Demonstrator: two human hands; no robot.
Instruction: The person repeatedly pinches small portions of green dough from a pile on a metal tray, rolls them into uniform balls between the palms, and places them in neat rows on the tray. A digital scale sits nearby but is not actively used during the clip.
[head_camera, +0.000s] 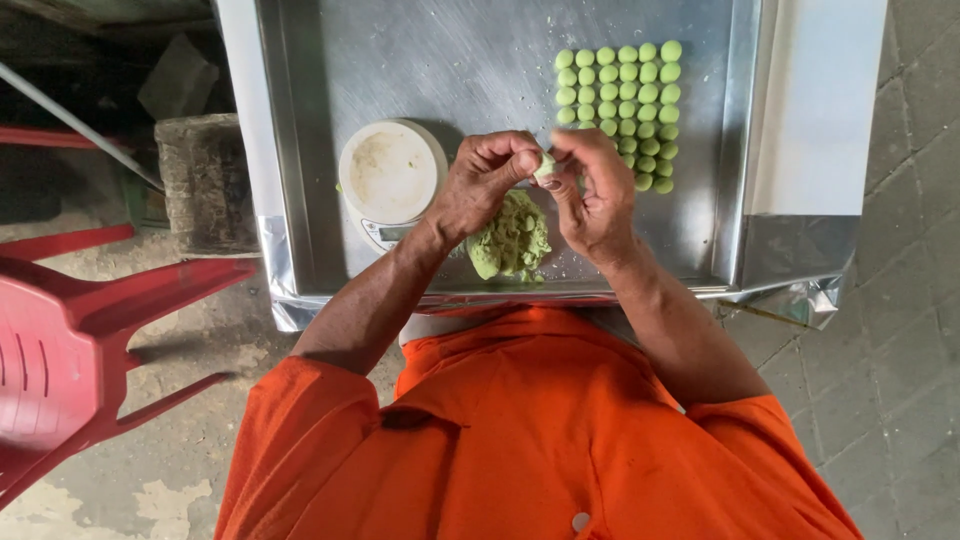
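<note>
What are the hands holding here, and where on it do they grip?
A small piece of green dough, pinched between the fingertips of the left hand and right hand, one on each side of it, above the dough lump.

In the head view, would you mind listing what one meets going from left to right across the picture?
Red plastic chair → grey block → small round scale → left hand → small piece of green dough pinched between both hands → right hand → rows of green dough balls → paved floor.
</note>
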